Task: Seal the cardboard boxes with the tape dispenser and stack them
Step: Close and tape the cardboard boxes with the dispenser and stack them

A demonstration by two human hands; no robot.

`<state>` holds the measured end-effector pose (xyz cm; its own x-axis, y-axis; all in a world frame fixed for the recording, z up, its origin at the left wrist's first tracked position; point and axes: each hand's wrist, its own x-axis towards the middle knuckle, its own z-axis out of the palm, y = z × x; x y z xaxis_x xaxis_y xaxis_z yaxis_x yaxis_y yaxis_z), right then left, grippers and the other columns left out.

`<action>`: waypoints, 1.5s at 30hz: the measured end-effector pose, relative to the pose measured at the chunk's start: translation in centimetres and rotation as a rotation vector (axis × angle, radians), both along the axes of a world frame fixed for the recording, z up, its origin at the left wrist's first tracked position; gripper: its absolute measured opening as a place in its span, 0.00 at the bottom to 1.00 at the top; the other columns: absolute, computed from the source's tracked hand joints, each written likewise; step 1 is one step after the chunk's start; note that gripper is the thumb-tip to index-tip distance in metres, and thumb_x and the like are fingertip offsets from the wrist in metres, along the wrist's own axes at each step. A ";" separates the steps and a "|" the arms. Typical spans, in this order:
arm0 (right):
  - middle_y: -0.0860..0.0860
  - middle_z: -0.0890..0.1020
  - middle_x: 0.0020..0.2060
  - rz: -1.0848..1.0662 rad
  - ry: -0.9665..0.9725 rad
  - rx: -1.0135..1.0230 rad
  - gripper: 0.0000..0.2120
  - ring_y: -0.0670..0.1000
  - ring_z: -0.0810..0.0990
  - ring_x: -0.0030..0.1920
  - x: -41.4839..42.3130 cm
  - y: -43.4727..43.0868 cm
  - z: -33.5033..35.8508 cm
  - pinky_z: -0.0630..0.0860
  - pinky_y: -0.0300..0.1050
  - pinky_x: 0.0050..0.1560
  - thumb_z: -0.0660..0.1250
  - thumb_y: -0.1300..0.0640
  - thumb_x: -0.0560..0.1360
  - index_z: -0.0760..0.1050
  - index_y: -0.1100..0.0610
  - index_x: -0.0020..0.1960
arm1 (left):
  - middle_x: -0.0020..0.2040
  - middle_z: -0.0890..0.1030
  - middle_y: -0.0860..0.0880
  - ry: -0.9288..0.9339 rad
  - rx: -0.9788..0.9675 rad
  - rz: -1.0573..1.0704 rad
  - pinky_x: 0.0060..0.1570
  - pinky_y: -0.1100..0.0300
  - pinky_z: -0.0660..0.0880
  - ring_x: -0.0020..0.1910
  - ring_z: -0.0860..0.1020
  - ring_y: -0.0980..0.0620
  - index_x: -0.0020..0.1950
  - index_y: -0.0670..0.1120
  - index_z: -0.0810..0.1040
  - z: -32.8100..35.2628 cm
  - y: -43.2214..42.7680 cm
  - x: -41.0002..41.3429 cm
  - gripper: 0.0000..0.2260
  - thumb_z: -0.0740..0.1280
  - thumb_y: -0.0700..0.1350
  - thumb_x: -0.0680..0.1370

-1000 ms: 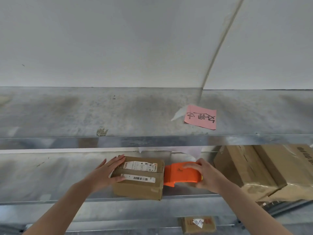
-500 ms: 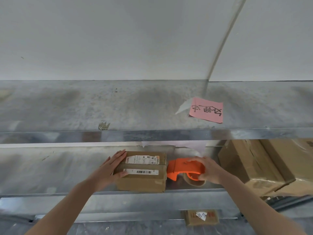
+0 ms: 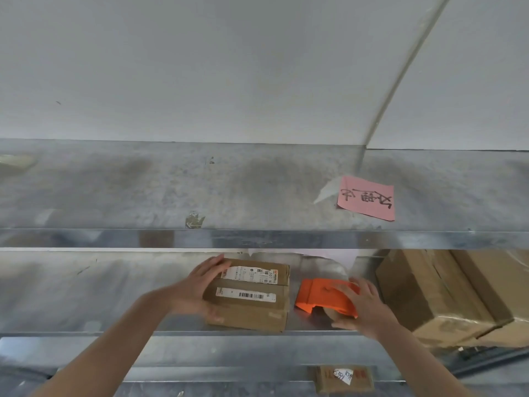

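Cardboard box (image 3: 252,308) lies under left hand (image 3: 197,287); right hand (image 3: 366,308) grips tape dispenser (image 3: 323,296).

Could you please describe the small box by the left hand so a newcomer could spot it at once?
On the metal shelf below the one bearing the pink note, the small cardboard box sits near the front edge, between the left hand and the orange tape dispenser. Unlike the bigger boxes further right, it carries two white labels, one barcoded.
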<state>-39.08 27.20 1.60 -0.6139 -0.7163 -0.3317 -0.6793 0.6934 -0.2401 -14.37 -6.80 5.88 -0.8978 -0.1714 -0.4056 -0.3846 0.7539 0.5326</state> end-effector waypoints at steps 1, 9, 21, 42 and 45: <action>0.48 0.52 0.74 0.010 0.033 -0.021 0.43 0.57 0.47 0.76 0.4 0.0 0.3 0.64 0.57 0.71 0.64 0.25 0.63 0.51 0.32 0.73 | 0.73 0.34 0.68 0.007 -0.054 -0.029 0.74 0.54 0.49 0.72 0.36 0.64 0.77 0.62 0.42 -0.2 -0.1 0.2 0.53 0.76 0.62 0.64; 0.35 0.56 0.71 0.024 -0.101 -0.449 0.39 0.47 0.56 0.75 7.4 -4.6 3.3 0.62 0.47 0.72 0.66 0.28 0.66 0.56 0.33 0.73 | 0.73 0.44 0.56 0.151 -0.197 0.113 0.74 0.54 0.57 0.74 0.48 0.53 0.78 0.56 0.44 -1.8 3.2 3.4 0.55 0.67 0.76 0.60; 0.47 0.60 0.71 -0.027 -0.257 -0.404 0.48 0.51 0.63 0.72 16.1 -7.8 2.4 0.65 0.48 0.70 0.68 0.32 0.67 0.44 0.39 0.77 | 0.69 0.63 0.49 0.305 -0.325 0.322 0.66 0.60 0.66 0.66 0.63 0.51 0.78 0.49 0.48 -3.1 9.5 6.1 0.40 0.63 0.63 0.75; 0.52 0.60 0.75 -0.047 -0.083 -0.060 0.48 0.55 0.56 0.76 0.4 -0.6 2.1 0.58 0.50 0.75 0.60 0.26 0.54 0.59 0.37 0.73 | 0.76 0.36 0.62 0.243 -0.233 -0.151 0.74 0.61 0.39 0.73 0.32 0.63 0.78 0.54 0.41 -2.9 6.5 1.2 0.41 0.67 0.55 0.76; 0.52 0.63 0.70 -0.033 -0.163 -0.106 0.35 0.56 0.66 0.70 -0.1 0.1 0.3 0.63 0.45 0.72 0.74 0.40 0.64 0.65 0.34 0.68 | 0.76 0.36 0.64 0.267 -0.280 -0.185 0.75 0.59 0.40 0.74 0.34 0.63 0.77 0.56 0.38 -3.5 7.5 1.2 0.36 0.59 0.60 0.78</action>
<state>-39.19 27.32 1.90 -0.5818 -0.7330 -0.3524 -0.6026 0.6795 -0.4184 -13.14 0.72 2.37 -0.9910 -0.0681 -0.1153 -0.1056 0.9269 0.3602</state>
